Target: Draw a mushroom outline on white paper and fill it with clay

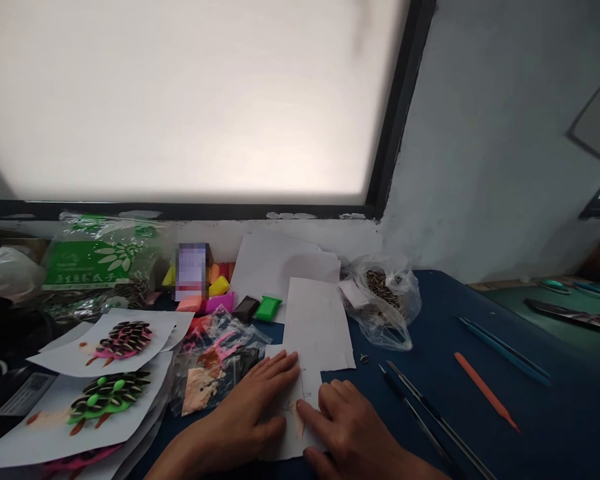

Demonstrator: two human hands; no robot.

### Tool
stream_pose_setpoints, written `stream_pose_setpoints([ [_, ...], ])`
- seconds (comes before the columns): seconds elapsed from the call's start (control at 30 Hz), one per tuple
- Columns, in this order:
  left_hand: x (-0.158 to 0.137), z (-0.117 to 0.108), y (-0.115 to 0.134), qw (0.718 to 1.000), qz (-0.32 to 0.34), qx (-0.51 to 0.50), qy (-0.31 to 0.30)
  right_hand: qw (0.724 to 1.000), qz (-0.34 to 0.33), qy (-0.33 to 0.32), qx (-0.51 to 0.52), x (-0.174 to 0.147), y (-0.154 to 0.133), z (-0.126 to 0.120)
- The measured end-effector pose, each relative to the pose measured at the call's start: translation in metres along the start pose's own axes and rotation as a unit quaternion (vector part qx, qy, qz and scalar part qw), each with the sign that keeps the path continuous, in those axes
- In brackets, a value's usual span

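A small white sheet of paper (311,381) with faint drawn lines lies on the dark blue table in front of me. My left hand (253,410) rests flat on its left side, fingers stretched out. A thin smear of peach-coloured modelling clay (299,424) sticks to the sheet between my hands. The index finger of my right hand (355,427) presses at the top of that clay. Its thumb is apart below, and the other fingers are curled with nothing visible in them. Just left of my left hand lie clear bags with peach clay (200,390) and other colours.
Sheets bearing sunflower-seed hedgehogs (111,400) are stacked at left. Behind are a green seed bag (87,260), clay packets (269,308), blank paper (315,320) and a plastic bag of seeds (380,287). Tweezers (430,407), an orange tool (485,390) and blue tweezers (505,350) lie right.
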State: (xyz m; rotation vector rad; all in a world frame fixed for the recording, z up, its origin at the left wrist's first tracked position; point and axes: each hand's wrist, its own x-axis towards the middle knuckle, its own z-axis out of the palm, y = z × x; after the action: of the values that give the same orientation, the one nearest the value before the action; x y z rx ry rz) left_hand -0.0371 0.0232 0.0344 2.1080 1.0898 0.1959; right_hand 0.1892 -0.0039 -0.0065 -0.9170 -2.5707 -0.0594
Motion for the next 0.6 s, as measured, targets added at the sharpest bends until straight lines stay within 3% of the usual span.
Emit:
stream_pose_setpoints([
  [0.2,0.000,-0.001,0.002,1.000,-0.003,-0.001,-0.005,0.999,-0.002,-0.016,0.029,-0.001,0.002,-0.001],
  [0.37,0.001,-0.002,0.002,1.000,-0.008,0.010,-0.008,0.995,0.041,-0.043,0.085,0.013,0.000,-0.011],
  [0.6,0.002,-0.001,0.002,1.000,-0.007,0.006,-0.007,0.995,0.039,-0.039,0.077,0.021,-0.003,-0.009],
])
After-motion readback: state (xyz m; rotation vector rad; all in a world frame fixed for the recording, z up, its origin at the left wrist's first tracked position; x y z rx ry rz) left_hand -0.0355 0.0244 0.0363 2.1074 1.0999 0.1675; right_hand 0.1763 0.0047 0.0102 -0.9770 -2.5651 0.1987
